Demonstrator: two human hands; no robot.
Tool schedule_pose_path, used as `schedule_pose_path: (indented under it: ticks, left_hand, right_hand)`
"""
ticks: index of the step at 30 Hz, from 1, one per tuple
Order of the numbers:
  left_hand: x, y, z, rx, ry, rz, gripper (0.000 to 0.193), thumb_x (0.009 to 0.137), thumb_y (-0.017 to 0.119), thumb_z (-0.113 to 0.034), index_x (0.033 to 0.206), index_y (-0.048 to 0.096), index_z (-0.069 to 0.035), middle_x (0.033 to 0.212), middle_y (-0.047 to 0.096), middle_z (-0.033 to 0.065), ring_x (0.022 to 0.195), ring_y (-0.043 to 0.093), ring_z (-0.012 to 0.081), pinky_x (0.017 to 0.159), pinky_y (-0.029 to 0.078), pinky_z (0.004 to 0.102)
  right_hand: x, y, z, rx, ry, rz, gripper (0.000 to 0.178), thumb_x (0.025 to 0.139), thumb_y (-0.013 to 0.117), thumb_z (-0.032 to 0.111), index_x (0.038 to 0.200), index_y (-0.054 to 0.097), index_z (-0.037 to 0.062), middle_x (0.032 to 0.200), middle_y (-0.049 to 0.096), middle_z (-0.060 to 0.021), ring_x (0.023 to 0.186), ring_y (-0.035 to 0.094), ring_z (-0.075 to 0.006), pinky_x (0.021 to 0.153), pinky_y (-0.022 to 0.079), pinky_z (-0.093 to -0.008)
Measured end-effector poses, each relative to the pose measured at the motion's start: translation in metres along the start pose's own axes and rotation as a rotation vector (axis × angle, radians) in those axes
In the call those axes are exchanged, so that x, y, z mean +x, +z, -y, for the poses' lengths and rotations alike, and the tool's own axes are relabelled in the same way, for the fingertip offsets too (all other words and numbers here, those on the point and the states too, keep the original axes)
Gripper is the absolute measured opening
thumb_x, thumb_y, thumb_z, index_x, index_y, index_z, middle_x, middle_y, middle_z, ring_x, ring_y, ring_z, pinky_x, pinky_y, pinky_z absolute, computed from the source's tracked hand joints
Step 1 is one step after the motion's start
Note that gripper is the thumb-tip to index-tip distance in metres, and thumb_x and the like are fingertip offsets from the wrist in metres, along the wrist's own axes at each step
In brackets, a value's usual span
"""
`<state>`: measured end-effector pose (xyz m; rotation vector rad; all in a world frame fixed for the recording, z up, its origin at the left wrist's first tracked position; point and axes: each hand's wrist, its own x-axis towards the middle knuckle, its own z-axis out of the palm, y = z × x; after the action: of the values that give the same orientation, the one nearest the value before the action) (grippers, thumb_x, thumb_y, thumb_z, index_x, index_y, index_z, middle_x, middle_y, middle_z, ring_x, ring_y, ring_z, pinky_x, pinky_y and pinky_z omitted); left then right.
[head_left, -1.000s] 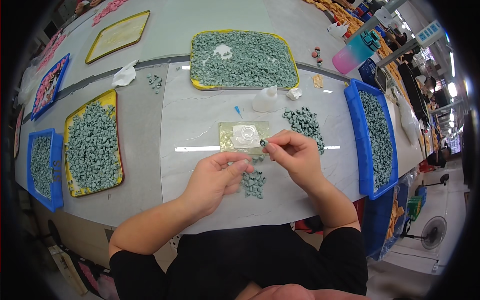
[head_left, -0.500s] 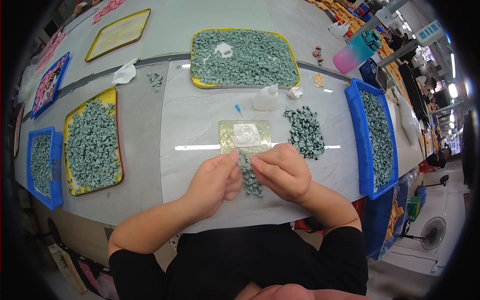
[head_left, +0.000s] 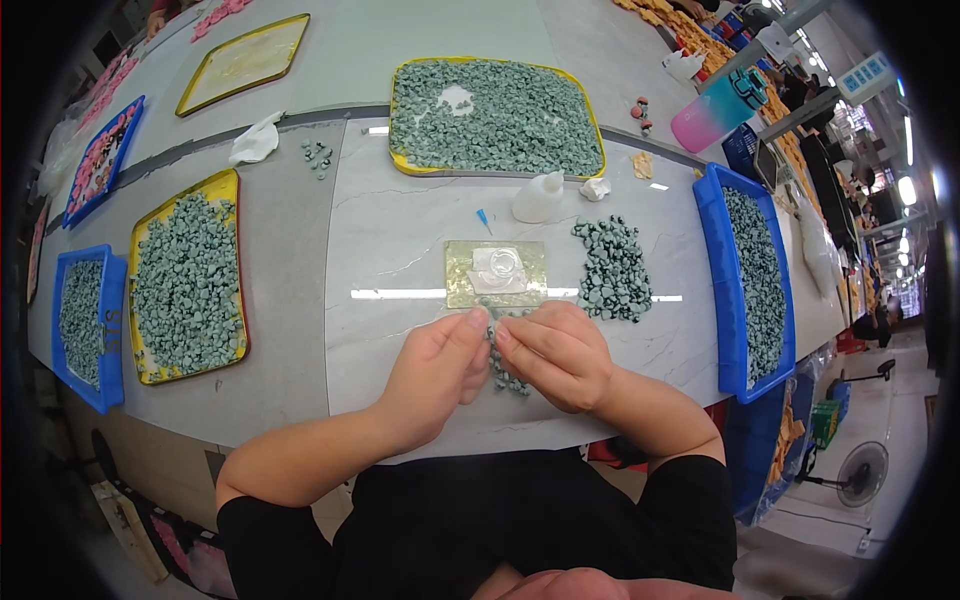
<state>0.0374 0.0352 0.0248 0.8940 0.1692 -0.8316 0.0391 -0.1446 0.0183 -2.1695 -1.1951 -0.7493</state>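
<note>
My left hand (head_left: pixel 437 368) and my right hand (head_left: pixel 562 356) meet over the near part of the table, thumbs and fingertips pinched close together. Between the tips shows a bit of a small grey-green piece (head_left: pixel 491 313); most of it is hidden by the fingers. Below the hands lies a loose small pile of grey-green pieces (head_left: pixel 510 381), partly covered. Just beyond the fingertips is a yellowish square plate (head_left: pixel 460 296) carrying a small clear round dish (head_left: pixel 503 264). To the right of it spreads a pile of dark-and-green pieces (head_left: pixel 612 268).
A white squeeze bottle (head_left: pixel 538 198), a blue dispensing tip (head_left: pixel 483 217) and crumpled tissue (head_left: pixel 595 189) lie beyond the plate. Yellow-rimmed trays (head_left: pixel 402 163) (head_left: pixel 238 270) hold many green pieces. Blue bins (head_left: pixel 711 260) (head_left: pixel 113 330) stand at both sides. A pink-and-teal bottle (head_left: pixel 708 115) stands far right.
My fingertips have drawn slightly nearer each other, with the right hand shifting a little left. The whole view has moved slightly; the things on the table look unchanged.
</note>
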Motion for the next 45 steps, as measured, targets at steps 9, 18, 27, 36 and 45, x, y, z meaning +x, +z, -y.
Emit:
schedule_pose_path:
  ticks: [9,18,27,36,45]
  left_hand:
    - [-0.004,-0.008,0.007,0.468,0.446,-0.046,0.033,0.098,0.042,-0.027,0.072,0.044,-0.006,0.062,0.041,-0.0025,0.052,0.033,0.0047,0.046,0.027,0.0203]
    - [0.000,-0.009,0.004,0.634,0.148,-0.099,0.037,0.097,0.043,-0.034,0.071,0.046,-0.007,0.061,0.041,-0.0025,0.052,0.034,0.0043,0.046,0.029,0.0200]
    - [0.000,-0.003,0.000,0.129,0.082,-0.148,0.022,0.097,0.035,-0.019,0.091,0.049,-0.002,0.071,0.041,0.0007,0.054,0.029,0.0062,0.048,0.027,0.0196]
    - [0.008,-0.011,0.004,0.053,0.162,-0.119,0.017,0.097,0.041,-0.011,0.103,0.051,0.001,0.080,0.049,0.0041,0.056,0.031,0.0057,0.048,0.028,0.0195]
    - [0.011,-0.013,0.007,0.057,0.056,0.065,0.022,0.097,0.045,-0.016,0.099,0.055,0.002,0.078,0.051,0.0028,0.055,0.033,0.0049,0.047,0.028,0.0190]
  right_hand:
    - [0.005,0.005,-0.002,0.212,0.038,-0.073,0.024,0.066,0.067,-0.002,0.089,0.063,-0.0072,0.088,0.062,-0.0162,0.071,0.060,-0.0249,0.057,0.048,-0.0322]
    - [-0.015,-0.027,-0.051,-0.186,0.632,0.014,0.020,0.078,0.060,-0.002,0.096,0.065,0.0035,0.093,0.065,-0.0110,0.080,0.061,-0.0240,0.070,0.049,-0.0326]
    - [-0.029,-0.022,-0.077,-0.435,0.555,0.377,0.031,0.068,0.060,-0.004,0.098,0.065,0.0040,0.097,0.063,-0.0085,0.088,0.056,-0.0253,0.079,0.045,-0.0346]
    - [-0.007,-0.022,-0.048,-0.115,0.757,0.062,0.023,0.073,0.063,-0.004,0.094,0.065,0.0040,0.087,0.061,-0.0083,0.081,0.060,-0.0231,0.070,0.049,-0.0310]
    - [0.000,-0.003,-0.004,0.344,0.517,0.001,0.023,0.068,0.071,-0.003,0.089,0.066,0.0028,0.088,0.064,-0.0090,0.077,0.061,-0.0222,0.066,0.049,-0.0294]
